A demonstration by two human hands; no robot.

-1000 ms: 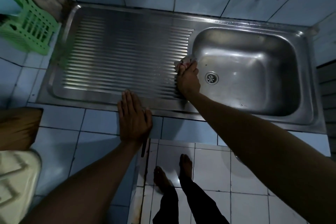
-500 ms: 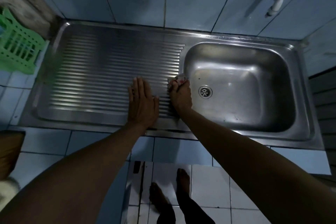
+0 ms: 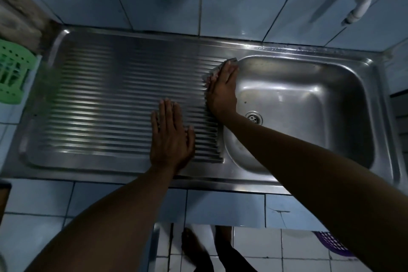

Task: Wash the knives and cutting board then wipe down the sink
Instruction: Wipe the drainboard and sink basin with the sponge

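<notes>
I see my right hand (image 3: 223, 90) pressing with straight fingers a crumpled cloth (image 3: 212, 73) onto the ribbed steel drainboard (image 3: 110, 99), center frame, beside the smooth basin (image 3: 309, 99); my left hand (image 3: 171, 137) lies flat, fingers open.

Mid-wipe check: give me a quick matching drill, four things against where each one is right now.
Things:
1. left hand
2. cloth
3. drain
4. green basket

Places:
A. in the basin floor
B. flat on the ribbed drainboard
C. on the counter left of the sink
D. under the right hand, at the basin's edge

Pairs: 1-B, 2-D, 3-A, 4-C
</notes>
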